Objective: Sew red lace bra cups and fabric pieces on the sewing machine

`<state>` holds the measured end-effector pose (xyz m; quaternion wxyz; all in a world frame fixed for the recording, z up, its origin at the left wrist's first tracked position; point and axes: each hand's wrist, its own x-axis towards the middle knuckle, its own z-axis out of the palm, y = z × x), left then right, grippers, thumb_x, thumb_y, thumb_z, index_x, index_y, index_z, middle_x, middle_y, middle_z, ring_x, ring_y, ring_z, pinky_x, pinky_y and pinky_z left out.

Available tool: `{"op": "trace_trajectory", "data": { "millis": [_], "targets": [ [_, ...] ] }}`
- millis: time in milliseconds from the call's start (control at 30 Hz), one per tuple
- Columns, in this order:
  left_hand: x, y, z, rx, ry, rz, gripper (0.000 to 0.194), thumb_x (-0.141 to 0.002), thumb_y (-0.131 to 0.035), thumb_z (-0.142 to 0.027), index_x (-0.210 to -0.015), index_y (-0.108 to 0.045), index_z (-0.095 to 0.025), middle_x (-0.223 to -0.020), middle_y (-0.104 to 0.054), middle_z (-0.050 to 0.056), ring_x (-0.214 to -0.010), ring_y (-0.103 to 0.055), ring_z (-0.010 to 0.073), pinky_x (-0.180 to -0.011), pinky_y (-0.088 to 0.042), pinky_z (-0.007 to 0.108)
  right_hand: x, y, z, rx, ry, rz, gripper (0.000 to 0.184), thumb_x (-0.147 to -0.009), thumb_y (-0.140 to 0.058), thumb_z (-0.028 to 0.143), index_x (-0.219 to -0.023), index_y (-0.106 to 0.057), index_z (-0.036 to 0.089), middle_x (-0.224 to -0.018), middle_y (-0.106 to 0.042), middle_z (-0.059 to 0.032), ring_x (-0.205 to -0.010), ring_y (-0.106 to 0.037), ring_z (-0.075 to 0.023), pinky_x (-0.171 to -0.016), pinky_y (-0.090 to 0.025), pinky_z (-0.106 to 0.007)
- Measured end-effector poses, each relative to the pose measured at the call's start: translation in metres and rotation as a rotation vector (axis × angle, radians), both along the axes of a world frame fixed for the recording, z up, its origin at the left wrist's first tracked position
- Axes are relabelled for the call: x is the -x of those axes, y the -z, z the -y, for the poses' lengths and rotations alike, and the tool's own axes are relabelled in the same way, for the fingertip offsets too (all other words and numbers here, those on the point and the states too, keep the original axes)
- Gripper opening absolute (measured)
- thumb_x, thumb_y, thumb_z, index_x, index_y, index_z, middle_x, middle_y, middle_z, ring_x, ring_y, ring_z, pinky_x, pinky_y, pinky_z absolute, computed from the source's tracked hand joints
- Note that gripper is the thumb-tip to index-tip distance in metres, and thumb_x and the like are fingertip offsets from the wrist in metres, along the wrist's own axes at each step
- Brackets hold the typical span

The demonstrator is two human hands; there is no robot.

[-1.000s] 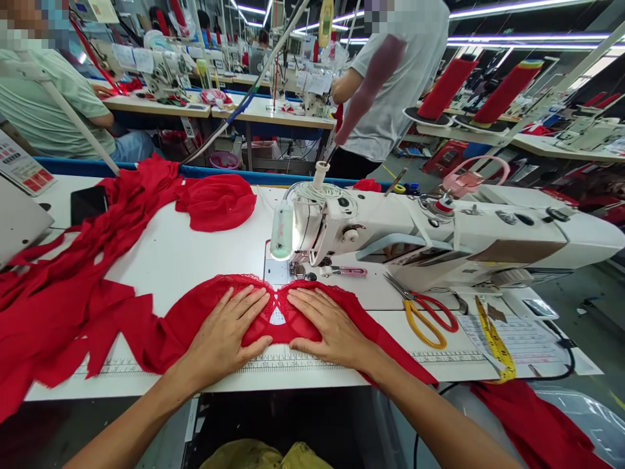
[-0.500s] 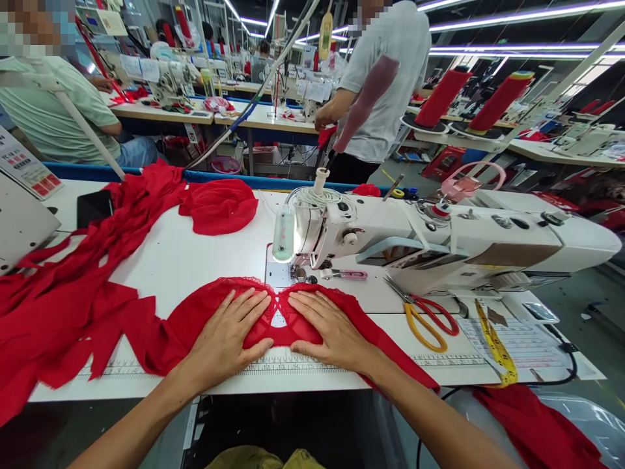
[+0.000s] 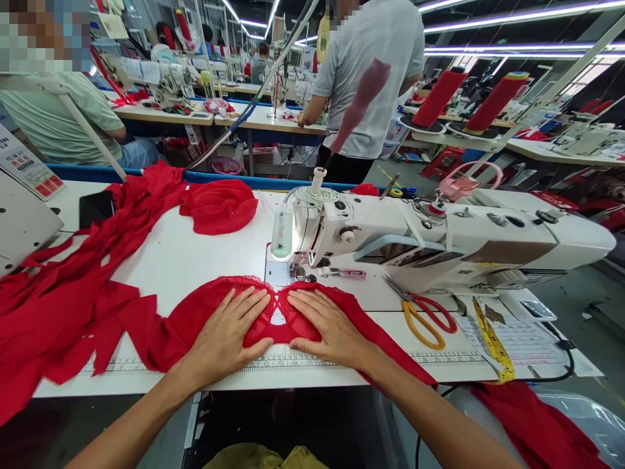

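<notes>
A red lace bra point(image 3: 273, 333) lies spread on the white sewing table point(image 3: 209, 257), just in front of the sewing machine's needle area. My left hand point(image 3: 234, 329) rests flat on its left cup, fingers stretched out. On the right cup my right hand point(image 3: 325, 326) lies flat in the same way, thumb pointing inward. Between the hands the cups meet at a small crossed piece with a gap below it. The bra's red side fabric runs out past both wrists. Behind it stands the white sewing machine point(image 3: 390, 228).
A heap of red fabric point(image 3: 92, 293) covers the table's left side, beside a black phone point(image 3: 96, 208). Scissors point(image 3: 424, 319), a yellow tape measure point(image 3: 493, 342) and a paper sheet lie at right. A printed ruler point(image 3: 288, 362) runs along the front edge. A person point(image 3: 371, 85) stands beyond.
Both my hands stay flat on the bra in the same place. The standing person beyond the machine has shifted slightly left, an arm now reaching to the table behind.
</notes>
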<state>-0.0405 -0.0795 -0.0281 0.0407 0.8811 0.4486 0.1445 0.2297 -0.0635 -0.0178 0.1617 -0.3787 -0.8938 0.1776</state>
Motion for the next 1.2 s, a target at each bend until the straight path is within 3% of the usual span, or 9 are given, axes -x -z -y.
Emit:
{"op": "trace_trajectory", "data": {
  "millis": [800, 1000, 1100, 1200],
  "targets": [
    [0.002, -0.001, -0.001, -0.011, 0.022, -0.002, 0.069, -0.098, -0.052, -0.053, -0.157, -0.028, -0.024, -0.157, -0.042, 0.005, -0.147, -0.034, 0.027, -0.124, -0.021, 0.052, 0.0, -0.005, 0.001, -0.021, -0.006, 0.015, 0.081, -0.088, -0.07, 0.053, -0.155, -0.035, 0.021, -0.156, -0.042, -0.0114, -0.146, -0.036, -0.0274, -0.124, -0.025, -0.051],
    [0.001, -0.001, -0.001, -0.001, 0.024, 0.005, 0.071, -0.097, -0.052, -0.053, -0.157, -0.026, -0.025, -0.156, -0.043, 0.007, -0.146, -0.036, 0.0291, -0.122, -0.025, 0.055, 0.001, -0.005, -0.001, -0.002, -0.01, 0.008, 0.084, -0.086, -0.073, 0.053, -0.155, -0.036, 0.022, -0.155, -0.043, -0.0112, -0.146, -0.037, -0.0282, -0.124, -0.024, -0.052],
    [0.001, -0.008, 0.004, 0.006, 0.015, 0.026, 0.069, -0.099, -0.051, -0.051, -0.158, -0.025, -0.026, -0.16, -0.037, 0.008, -0.148, -0.033, 0.03, -0.12, -0.03, 0.055, -0.004, -0.015, 0.003, -0.001, -0.036, -0.014, 0.082, -0.086, -0.074, 0.05, -0.154, -0.038, 0.022, -0.156, -0.043, -0.0113, -0.146, -0.037, -0.0279, -0.123, -0.029, -0.049],
    [0.006, -0.017, 0.015, -0.045, -0.018, 0.107, 0.062, -0.102, -0.048, -0.046, -0.157, -0.026, -0.029, -0.159, -0.038, 0.008, -0.147, -0.034, 0.0302, -0.119, -0.032, 0.055, -0.016, -0.029, 0.017, -0.04, 0.007, -0.078, 0.06, -0.095, -0.064, 0.042, -0.15, -0.045, 0.027, -0.152, -0.048, -0.0084, -0.141, -0.044, -0.0255, -0.116, -0.041, -0.043]
  ]
}}
